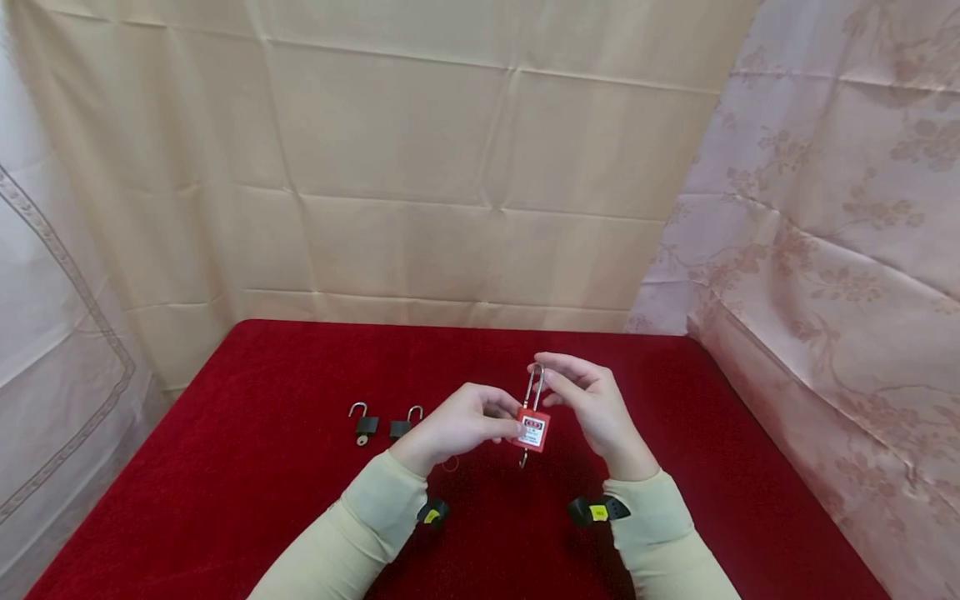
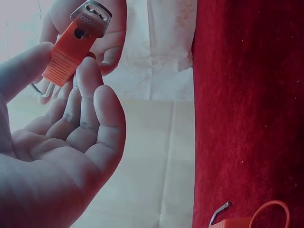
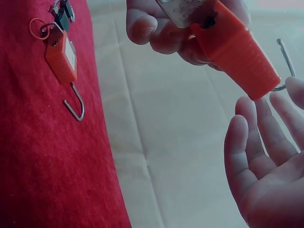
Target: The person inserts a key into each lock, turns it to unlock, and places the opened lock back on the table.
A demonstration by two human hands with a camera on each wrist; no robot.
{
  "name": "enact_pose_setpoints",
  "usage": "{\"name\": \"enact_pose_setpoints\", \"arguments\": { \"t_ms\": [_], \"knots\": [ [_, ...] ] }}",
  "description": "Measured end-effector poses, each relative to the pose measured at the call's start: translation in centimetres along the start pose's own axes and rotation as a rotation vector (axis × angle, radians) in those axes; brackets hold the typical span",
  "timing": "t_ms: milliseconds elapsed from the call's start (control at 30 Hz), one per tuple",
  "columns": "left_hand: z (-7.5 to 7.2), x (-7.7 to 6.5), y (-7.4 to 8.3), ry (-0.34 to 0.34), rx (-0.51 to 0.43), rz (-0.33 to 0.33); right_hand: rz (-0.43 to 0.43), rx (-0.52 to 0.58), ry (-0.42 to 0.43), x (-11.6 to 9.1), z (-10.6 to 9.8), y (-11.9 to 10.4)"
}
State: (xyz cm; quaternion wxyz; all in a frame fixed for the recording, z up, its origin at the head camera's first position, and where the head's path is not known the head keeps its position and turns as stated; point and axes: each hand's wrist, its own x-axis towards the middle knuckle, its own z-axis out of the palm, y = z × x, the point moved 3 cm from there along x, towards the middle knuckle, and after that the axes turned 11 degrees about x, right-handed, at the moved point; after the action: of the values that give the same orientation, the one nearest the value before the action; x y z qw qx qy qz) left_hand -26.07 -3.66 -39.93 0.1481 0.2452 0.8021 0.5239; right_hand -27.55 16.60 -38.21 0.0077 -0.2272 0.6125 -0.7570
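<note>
A red padlock [image 1: 532, 431] with a white label is held up over the table, its long metal shackle upward. My left hand [image 1: 471, 422] grips the padlock's body between thumb and fingers. A metal key [image 2: 90, 18] sticks out of the keyhole at its lower end. At the top of the shackle [image 3: 287, 59], my right hand [image 1: 596, 407] has its thumb and fingers around the metal. One shackle end looks free in the right wrist view. Another red padlock [image 3: 61, 57] lies on the table with its shackle swung out; my left hand hides most of it in the head view.
Two black padlocks, one [image 1: 367, 426] with a key and another [image 1: 400, 428] beside it, lie left of my left hand with shackles raised. A thin red ring [image 1: 450, 464] lies nearby. Red cloth [image 1: 300, 500] covers the table; curtains [image 1: 450, 150] hang behind it.
</note>
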Motion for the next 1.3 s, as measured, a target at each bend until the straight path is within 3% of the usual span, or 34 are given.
{"name": "enact_pose_setpoints", "arguments": {
  "t_ms": [200,500,700,1300],
  "knots": [
    [0.2,0.0,0.3,-0.014,0.000,0.021,-0.014,0.019,-0.017,0.0,0.4,0.1],
    [0.6,0.0,0.4,-0.012,0.017,0.020,0.027,-0.020,0.071,0.1,0.5,0.5],
    [0.6,0.1,0.4,-0.010,0.013,0.019,0.045,-0.028,0.085,0.1,0.4,0.7],
    [-0.6,0.0,0.3,0.030,-0.001,0.031,0.054,-0.002,0.072,0.1,0.2,0.3]
  ]
}}
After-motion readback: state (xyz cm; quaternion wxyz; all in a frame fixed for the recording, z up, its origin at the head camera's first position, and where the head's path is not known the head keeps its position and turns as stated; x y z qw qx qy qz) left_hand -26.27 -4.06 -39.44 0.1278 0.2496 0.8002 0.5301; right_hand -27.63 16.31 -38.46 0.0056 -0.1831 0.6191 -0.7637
